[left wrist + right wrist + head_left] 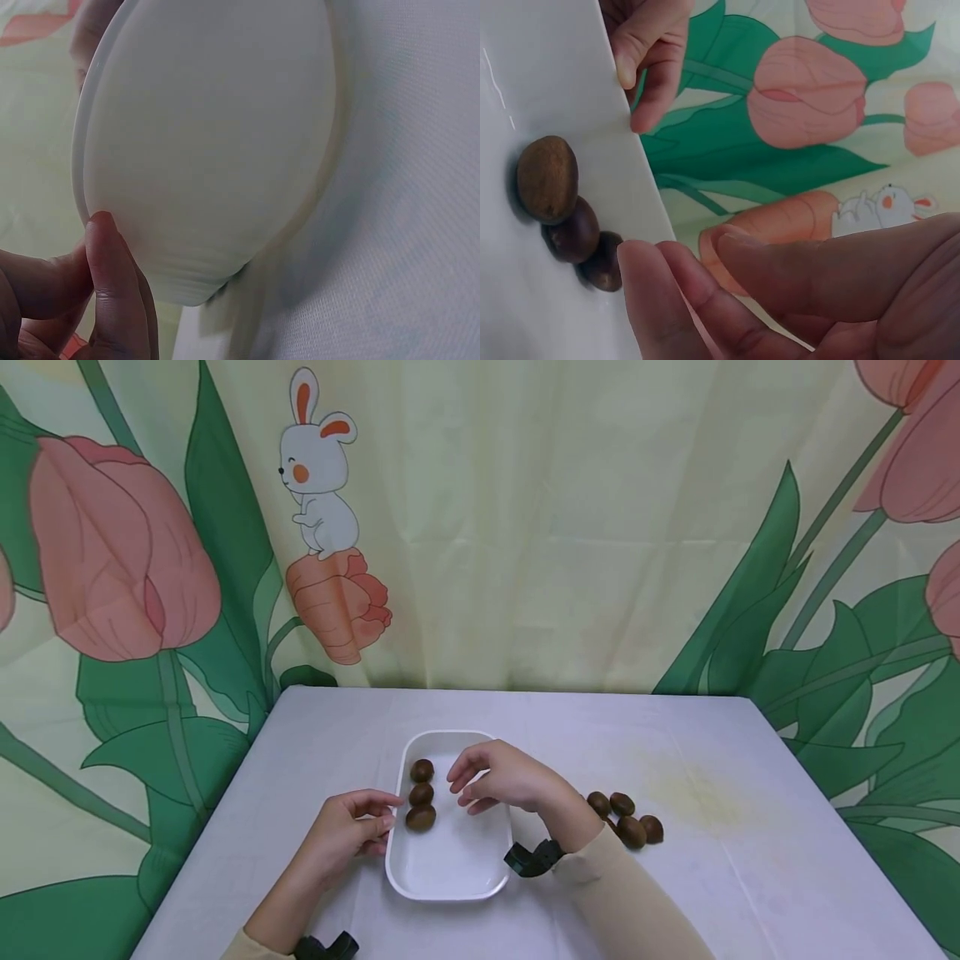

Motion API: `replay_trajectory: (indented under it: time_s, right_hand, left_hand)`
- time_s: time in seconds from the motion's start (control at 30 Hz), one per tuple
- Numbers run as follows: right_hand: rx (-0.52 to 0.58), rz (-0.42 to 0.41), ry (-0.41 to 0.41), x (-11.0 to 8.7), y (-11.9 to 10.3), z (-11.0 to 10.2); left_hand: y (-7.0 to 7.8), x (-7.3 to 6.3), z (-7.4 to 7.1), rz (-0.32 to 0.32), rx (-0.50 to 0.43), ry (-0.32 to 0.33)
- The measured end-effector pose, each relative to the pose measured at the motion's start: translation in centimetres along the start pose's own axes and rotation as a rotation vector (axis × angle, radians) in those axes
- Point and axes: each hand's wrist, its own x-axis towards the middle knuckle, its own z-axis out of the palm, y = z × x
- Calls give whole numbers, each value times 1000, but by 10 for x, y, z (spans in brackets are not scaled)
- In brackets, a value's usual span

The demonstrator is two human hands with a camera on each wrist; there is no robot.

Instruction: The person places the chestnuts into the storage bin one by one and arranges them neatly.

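Observation:
A white tray [465,868] lies on the table, with three brown chestnuts [422,794] in a row along its left side. At the tray's left rim is my left hand [351,827], its fingertips touching the outer wall near the rim in the left wrist view. My right hand [506,777] hovers over the tray's right half, fingers bent loosely and apart from the chestnuts. Nothing shows between its thumb [802,270] and fingers in the right wrist view, where the row of chestnuts [547,180] is beyond the fingertips.
Several more chestnuts [632,832] sit in a cluster on the white tablecloth [750,877], right of the tray and partly behind my right forearm. Dark wrist straps [534,858] are on both wrists. A curtain [540,527] with printed tulips and a rabbit hangs behind the table.

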Motion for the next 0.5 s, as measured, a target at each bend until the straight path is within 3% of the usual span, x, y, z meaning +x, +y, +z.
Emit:
replay_trajectory:
  time_s: [0.5]
  right_hand:
    - [-17,21,46,-41,12,-33]
  left_hand:
    - [0,0,0,5,-3,6]
